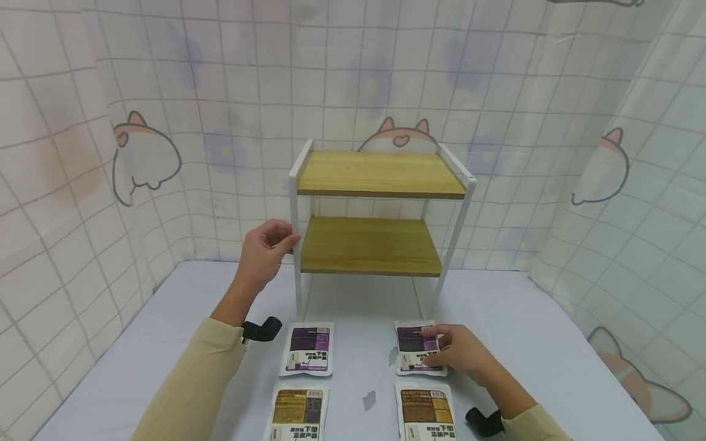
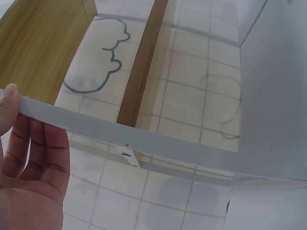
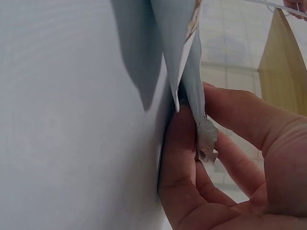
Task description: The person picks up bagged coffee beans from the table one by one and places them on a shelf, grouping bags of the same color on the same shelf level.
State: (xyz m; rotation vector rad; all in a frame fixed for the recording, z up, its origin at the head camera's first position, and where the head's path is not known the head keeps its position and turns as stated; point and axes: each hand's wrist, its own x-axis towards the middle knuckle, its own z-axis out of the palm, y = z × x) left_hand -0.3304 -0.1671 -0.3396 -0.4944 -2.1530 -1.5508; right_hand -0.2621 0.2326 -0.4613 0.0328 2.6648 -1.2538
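A small two-tier shelf (image 1: 380, 174) with wooden boards and a white frame stands at the back of the table. My left hand (image 1: 267, 248) grips its front left post, thumb on one side and fingers behind, as the left wrist view also shows. On the right, my right hand (image 1: 466, 352) pinches the right edge of a purple-and-white packet (image 1: 409, 340). In the right wrist view, the thumb and fingers are on both sides of the packet's edge (image 3: 194, 91), close to the tabletop.
A second purple-and-white packet (image 1: 307, 349) lies at front left. Nearer are two brown-and-white packets, one on the left (image 1: 298, 413) and one on the right (image 1: 425, 413). Grey patches (image 1: 369, 400) mark the white table (image 1: 496, 306). Patterned curtains (image 1: 248, 79) enclose the back and sides.
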